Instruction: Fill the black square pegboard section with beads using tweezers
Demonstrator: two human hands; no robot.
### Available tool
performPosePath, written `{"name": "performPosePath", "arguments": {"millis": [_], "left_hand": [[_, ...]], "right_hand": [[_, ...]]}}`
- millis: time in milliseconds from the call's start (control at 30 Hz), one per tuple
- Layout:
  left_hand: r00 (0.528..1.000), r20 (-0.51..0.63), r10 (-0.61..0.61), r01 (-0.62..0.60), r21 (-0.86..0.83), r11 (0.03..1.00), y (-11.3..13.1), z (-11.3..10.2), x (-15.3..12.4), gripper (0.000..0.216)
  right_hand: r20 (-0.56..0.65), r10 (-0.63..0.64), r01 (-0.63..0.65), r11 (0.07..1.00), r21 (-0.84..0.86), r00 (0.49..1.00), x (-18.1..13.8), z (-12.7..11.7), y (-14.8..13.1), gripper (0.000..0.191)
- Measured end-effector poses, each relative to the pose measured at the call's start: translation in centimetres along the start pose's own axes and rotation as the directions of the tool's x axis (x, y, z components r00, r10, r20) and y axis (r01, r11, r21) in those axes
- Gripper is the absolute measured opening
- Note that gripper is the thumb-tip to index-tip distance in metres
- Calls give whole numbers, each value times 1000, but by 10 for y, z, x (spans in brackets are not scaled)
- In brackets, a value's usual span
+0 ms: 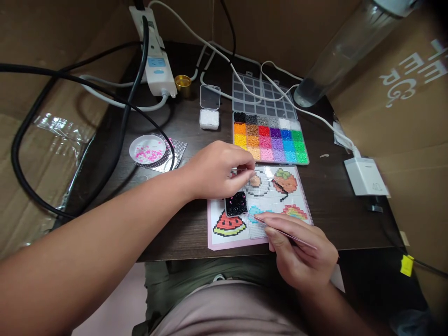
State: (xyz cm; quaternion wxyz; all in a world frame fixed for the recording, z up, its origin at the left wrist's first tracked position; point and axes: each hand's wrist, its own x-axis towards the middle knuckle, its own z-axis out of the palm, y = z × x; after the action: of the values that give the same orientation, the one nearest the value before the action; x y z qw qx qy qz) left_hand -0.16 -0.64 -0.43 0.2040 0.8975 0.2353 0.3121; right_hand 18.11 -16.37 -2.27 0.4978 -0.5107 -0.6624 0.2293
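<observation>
My left hand is over the pattern sheet, thumb and fingertips pinched together. What they hold, if anything, is too small to make out. Just below it sits a small clear box of black beads with a few pink ones mixed in. Between the fingers of my right hand is a pair of thin tweezers, its tip close to the box's right side. A clear pegboard lies on the sheet, which shows a watermelon, an egg and a persimmon. A dark line of beads crosses the persimmon picture.
Behind the sheet stands an open bead case with many colours. A small box of white beads, a dish of pink beads and a gold cup are to the left. Cables, a power strip and a white charger surround the table.
</observation>
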Motion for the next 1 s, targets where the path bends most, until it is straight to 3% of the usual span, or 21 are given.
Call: {"name": "performPosePath", "arguments": {"millis": [700,867,1000], "left_hand": [[1000,-11,17,-17,-7,1000,0,1,0,12],[1000,-13,22,-22,1,1000,0,-1,1,12],[1000,-8,13,-13,7,1000,-1,-2,2,13]], "right_hand": [[-2,37,-37,998,46,999,-1,-1,4,31],[-138,63,-55,997,59,989,-3,-8,5,31],[-340,133,-129,991,33,931,-1,-22,11,21]]}}
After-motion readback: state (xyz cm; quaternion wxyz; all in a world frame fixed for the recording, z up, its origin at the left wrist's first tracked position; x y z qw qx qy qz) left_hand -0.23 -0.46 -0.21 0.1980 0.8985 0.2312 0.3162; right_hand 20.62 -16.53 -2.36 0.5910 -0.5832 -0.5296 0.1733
